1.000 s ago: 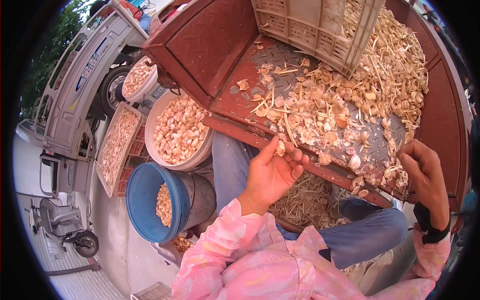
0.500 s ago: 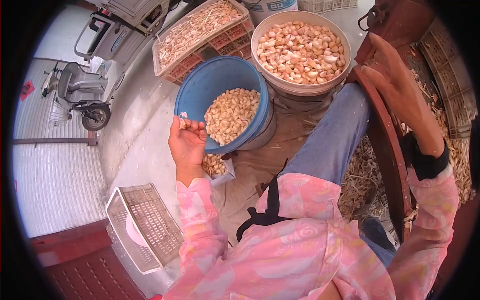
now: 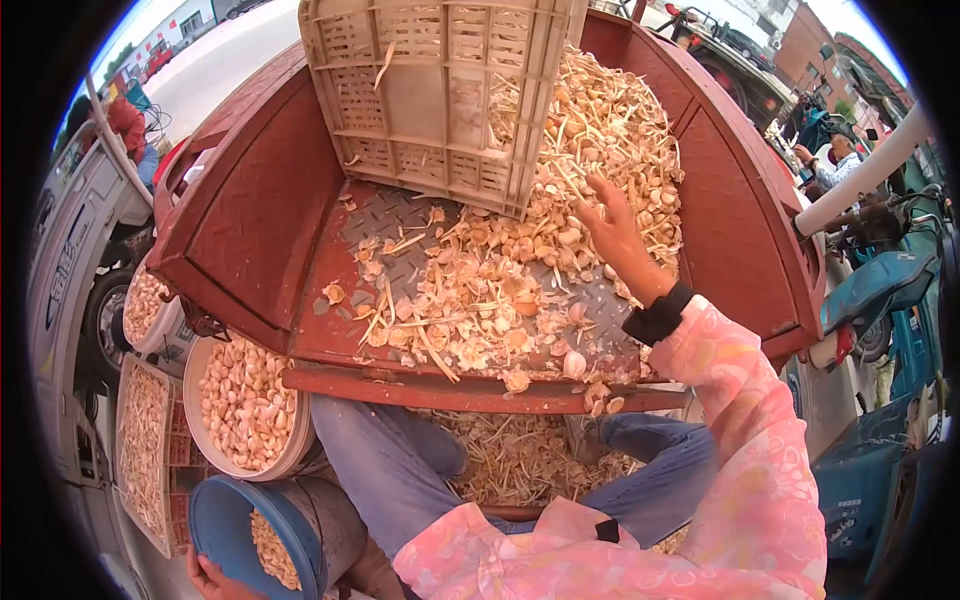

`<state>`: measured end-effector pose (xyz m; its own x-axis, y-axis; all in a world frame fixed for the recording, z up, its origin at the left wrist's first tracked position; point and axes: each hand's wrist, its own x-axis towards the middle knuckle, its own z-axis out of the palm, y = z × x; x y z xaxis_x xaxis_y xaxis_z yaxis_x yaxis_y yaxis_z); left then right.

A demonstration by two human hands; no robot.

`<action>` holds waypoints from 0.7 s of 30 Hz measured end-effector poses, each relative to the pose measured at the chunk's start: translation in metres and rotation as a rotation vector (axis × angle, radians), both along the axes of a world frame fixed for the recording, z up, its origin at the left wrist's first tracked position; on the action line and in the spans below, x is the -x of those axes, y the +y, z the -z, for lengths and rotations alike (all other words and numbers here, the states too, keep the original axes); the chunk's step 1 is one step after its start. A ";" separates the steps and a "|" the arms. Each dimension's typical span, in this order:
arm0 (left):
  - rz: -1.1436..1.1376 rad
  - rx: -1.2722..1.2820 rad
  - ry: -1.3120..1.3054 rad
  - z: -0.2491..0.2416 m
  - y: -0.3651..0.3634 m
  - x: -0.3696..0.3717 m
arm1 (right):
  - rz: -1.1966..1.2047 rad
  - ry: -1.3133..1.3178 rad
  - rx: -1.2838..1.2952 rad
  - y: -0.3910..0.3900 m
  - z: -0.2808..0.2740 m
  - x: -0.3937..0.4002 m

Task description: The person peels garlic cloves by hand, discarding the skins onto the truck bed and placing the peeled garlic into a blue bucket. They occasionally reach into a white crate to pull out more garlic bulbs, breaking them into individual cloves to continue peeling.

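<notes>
My right hand point(image 3: 618, 232) is stretched over the heap of garlic point(image 3: 645, 165) on the red metal cart bed point(image 3: 260, 215). Its fingers are apart and hold nothing. Low at the left, my left hand point(image 3: 218, 582) is partly in view beside the rim of the blue bucket point(image 3: 215, 515). The dark border cuts off part of this hand, and whether it holds anything is not visible. Peeled garlic cloves point(image 3: 272, 553) lie inside the tilted bucket. Loose skins, stalks and cloves point(image 3: 480, 310) are scattered over the bed near its front edge.
A beige plastic crate point(image 3: 425, 100) stands tilted on the bed. At the left are a white bucket of cloves point(image 3: 245, 405) and a crate of garlic scraps point(image 3: 143, 450). Scraps point(image 3: 530, 465) lie between my legs. Parked vehicles and other people are farther off.
My view has swung from the buckets to the cart bed. My right hand now reaches over the garlic heap. My left hand, which pinched a small piece, is now low by the blue bucket.
</notes>
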<state>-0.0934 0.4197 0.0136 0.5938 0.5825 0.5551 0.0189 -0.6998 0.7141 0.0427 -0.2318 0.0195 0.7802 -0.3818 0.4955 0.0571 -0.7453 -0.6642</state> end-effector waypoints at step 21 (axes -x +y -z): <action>1.387 -0.608 0.547 0.027 -0.413 -0.141 | 0.108 0.528 -0.119 -0.063 0.002 -0.015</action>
<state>0.0474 0.0071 -0.0137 0.6441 -0.7635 0.0468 -0.6930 -0.5564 0.4585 0.0580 -0.2950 0.0171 0.8642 -0.5031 -0.0038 -0.3791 -0.6462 -0.6624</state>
